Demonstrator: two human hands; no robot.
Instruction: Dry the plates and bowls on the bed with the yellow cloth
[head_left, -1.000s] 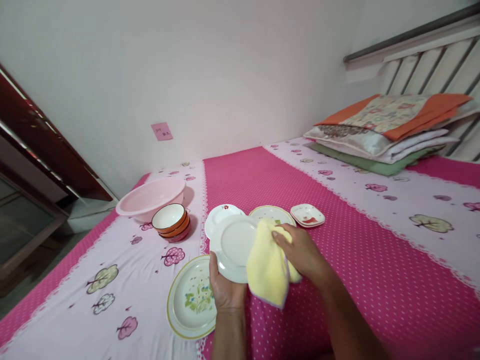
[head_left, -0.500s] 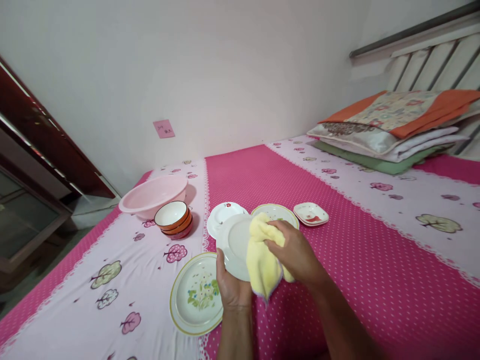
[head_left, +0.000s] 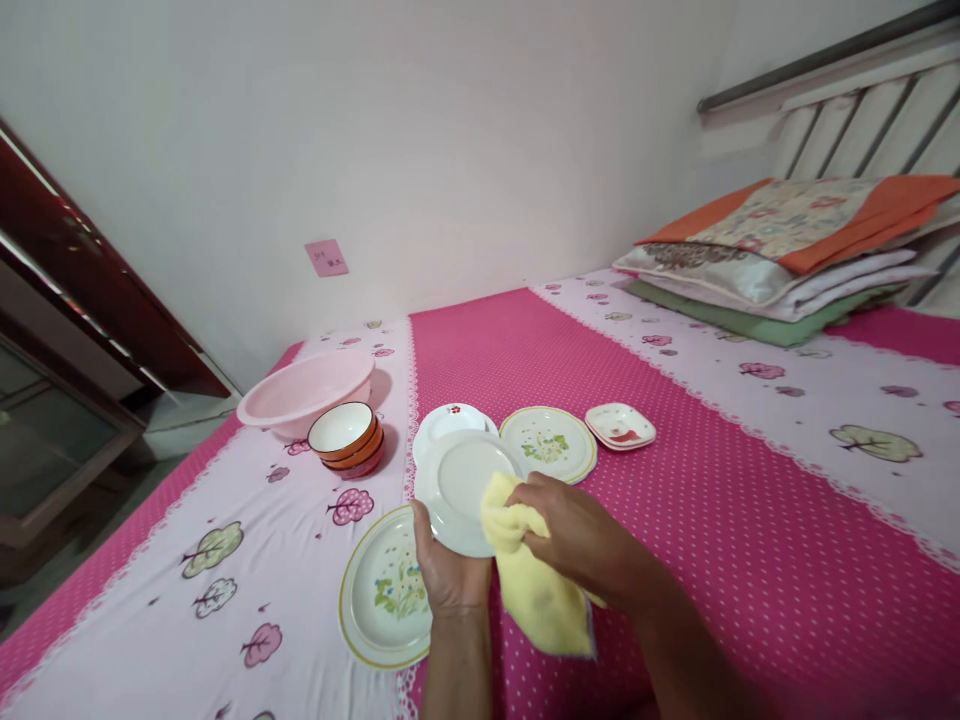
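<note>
My left hand (head_left: 448,575) grips the near rim of a plain white plate (head_left: 463,487), held tilted above the bed. My right hand (head_left: 574,535) is closed on a yellow cloth (head_left: 534,590), pressed against the plate's lower right edge; the cloth hangs down below the hand. Under my left hand lies a floral plate with a yellow rim (head_left: 385,590). Behind the held plate sit a small white plate with a red flower (head_left: 448,421), a second floral plate (head_left: 548,443) and a small square dish (head_left: 620,426).
A pink basin (head_left: 306,390) and stacked orange bowls (head_left: 344,438) stand at the left on the pink bedsheet (head_left: 712,500). Folded bedding (head_left: 780,260) lies by the headboard at the right. The bed's left edge drops to the floor by dark furniture (head_left: 67,330).
My right hand has slid the yellow cloth down from the plate's upper right to its lower right edge, uncovering the floral plate behind. The white plate has shifted slightly left.
</note>
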